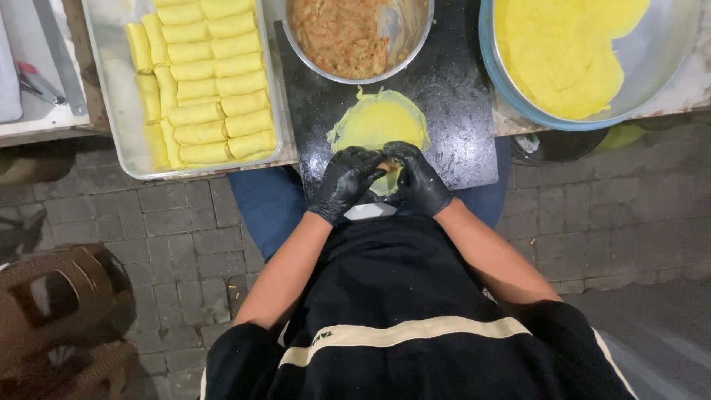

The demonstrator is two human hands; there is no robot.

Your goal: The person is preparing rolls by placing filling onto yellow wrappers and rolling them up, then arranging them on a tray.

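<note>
Both hands are gloved in black and are brought together at the near edge of a round yellow crepe point(379, 122). The grip of the left hand point(346, 180) is curled shut on the crepe's near edge, fingers bent over it. The grip of the right hand point(420, 176) is likewise closed on the same edge, and the fingertips of the two hands are nearly touching. A little brownish filling is glimpsed between them. The one crepe is laid flat on a dark board point(459, 96), which is set on the counter point(692, 85) directly in front of the person.

Beyond the board, one metal bowl point(415, 41) of chopped brown and orange filling is seen. To the right, a stack of flat yellow crepes point(563, 55) is held in one large blue-rimmed bowl point(666, 52); the number in the stack cannot be told. To the left, finished yellow rolls point(215, 89) are lined up in one metal tray point(111, 81): roughly twenty are counted, in two long rows plus a shorter row at the side.
</note>
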